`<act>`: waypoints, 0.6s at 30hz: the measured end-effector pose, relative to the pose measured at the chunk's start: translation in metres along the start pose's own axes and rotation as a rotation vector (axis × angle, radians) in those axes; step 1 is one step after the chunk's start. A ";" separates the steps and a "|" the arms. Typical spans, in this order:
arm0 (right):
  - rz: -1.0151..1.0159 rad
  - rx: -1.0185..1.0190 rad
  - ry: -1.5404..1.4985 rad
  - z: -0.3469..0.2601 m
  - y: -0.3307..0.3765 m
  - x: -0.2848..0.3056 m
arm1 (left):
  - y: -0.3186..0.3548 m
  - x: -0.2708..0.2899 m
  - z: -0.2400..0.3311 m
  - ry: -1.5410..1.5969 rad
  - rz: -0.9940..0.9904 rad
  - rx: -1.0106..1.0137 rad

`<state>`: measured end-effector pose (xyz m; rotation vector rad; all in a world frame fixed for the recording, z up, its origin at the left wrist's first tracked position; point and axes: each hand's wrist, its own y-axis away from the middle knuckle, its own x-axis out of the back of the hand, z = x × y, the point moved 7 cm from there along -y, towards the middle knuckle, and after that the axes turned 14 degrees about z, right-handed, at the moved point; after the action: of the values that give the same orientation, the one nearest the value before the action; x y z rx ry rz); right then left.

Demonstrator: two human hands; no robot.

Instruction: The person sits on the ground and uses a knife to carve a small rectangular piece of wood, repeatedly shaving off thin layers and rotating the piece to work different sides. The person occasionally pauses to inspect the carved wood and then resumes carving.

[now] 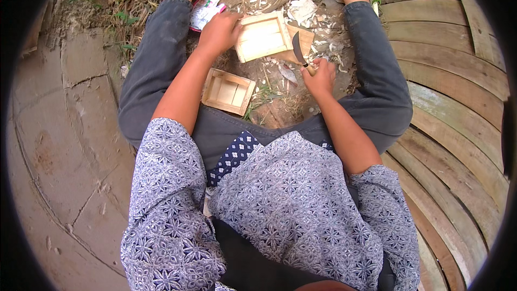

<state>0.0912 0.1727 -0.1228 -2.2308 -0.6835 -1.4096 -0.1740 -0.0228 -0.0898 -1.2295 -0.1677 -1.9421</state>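
My left hand [219, 33] is closed on the left edge of a shallow, pale wooden box [264, 55], tilted so its bright inside faces me. In my right hand [321, 79] is a knife [297, 48] with a curved dark blade and a wooden handle; the blade lies beside the box's right side. Behind and under the box shows a flat brown wooden board [305, 40]. A second, smaller wooden box [245, 109] sits on the ground near my left thigh, its inside facing up.
Wood shavings [336, 43] litter the ground between my feet. A pink and white packet [203, 11] lies by my left shin, and a crumpled whitish piece [301, 11] lies beyond the board. Wooden planks [441, 64] run along the right; a cracked grey surface [64, 156] spreads left.
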 end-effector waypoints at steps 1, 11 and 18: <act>0.041 0.066 0.011 -0.014 0.003 0.010 | 0.003 0.002 -0.003 -0.016 -0.021 0.013; -0.362 0.365 -0.072 -0.030 0.049 -0.042 | 0.005 -0.015 -0.015 -0.006 -0.090 0.048; -0.420 0.281 -0.081 -0.020 0.039 -0.064 | 0.006 -0.020 -0.018 0.234 -0.421 0.289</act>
<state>0.0771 0.1180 -0.1759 -2.0034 -1.3512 -1.3063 -0.1782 -0.0248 -0.1171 -0.8133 -0.6029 -2.3040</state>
